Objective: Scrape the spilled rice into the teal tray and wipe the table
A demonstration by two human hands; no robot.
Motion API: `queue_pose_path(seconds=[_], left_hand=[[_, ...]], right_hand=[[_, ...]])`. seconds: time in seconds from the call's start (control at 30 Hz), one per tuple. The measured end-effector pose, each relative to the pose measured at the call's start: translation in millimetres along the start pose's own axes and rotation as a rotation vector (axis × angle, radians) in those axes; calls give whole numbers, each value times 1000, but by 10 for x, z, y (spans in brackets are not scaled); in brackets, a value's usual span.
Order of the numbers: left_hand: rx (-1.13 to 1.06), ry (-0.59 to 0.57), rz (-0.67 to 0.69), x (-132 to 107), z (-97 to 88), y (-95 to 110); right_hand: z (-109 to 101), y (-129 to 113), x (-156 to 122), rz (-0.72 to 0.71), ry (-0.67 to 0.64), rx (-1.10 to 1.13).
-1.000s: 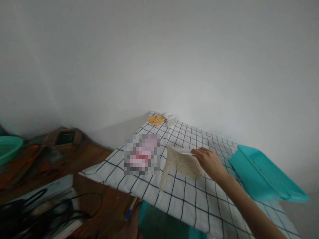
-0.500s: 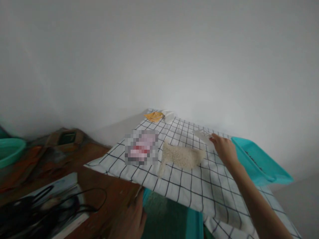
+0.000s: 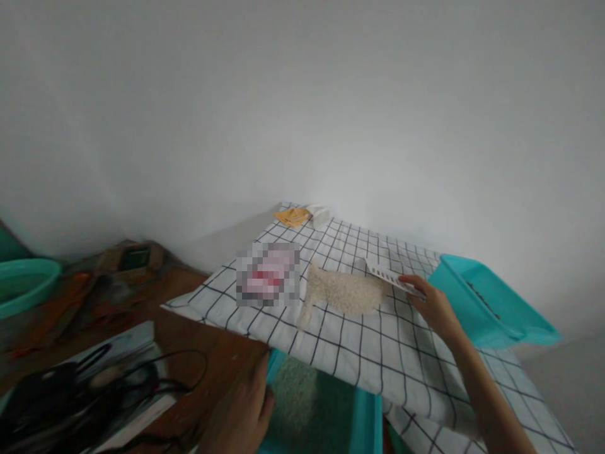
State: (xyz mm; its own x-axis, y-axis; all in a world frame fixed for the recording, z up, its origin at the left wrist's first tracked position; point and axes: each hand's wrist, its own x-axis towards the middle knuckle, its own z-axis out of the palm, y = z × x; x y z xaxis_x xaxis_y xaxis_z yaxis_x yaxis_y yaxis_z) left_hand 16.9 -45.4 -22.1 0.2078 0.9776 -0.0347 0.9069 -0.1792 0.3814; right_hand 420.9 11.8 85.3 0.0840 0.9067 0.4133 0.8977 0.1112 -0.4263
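My right hand (image 3: 430,304) holds a white slotted scoop (image 3: 390,276), its flat slotted part tilted over the right end of a spread of pale granules (image 3: 350,292). The granules lie on a white cloth (image 3: 345,350) with a dark grid pattern. Down at the front, my left hand (image 3: 243,407) is closed at the left rim of a lower teal box (image 3: 368,419). More pale granules (image 3: 295,391) lie inside this box, below the cloth's front edge. Part of the left hand's grip is hidden.
Right of my right hand stands a teal tray (image 3: 515,321) with small dark bits. A pixelated pink package (image 3: 269,274) lies left of the granules; an orange packet (image 3: 292,217) is at the back. Black cables (image 3: 137,381) and a green basin (image 3: 33,284) are at left.
My right hand has turned the scoop, so its row of slots now shows more clearly, and has come slightly lower. My left hand has shifted slightly left and down.
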Motion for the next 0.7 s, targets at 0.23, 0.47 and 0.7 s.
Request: queue_pose_path(seconds=[0.23, 0.47, 0.7], left_hand=[[-46, 29, 28, -96, -18, 11], [-64, 18, 67, -264, 71, 13], [-82, 22, 73, -297, 58, 6]], right_hand=[[-122, -311, 16, 90, 177, -223], [115, -1010, -324, -15, 184, -252], [62, -938, -383, 49, 191, 84]])
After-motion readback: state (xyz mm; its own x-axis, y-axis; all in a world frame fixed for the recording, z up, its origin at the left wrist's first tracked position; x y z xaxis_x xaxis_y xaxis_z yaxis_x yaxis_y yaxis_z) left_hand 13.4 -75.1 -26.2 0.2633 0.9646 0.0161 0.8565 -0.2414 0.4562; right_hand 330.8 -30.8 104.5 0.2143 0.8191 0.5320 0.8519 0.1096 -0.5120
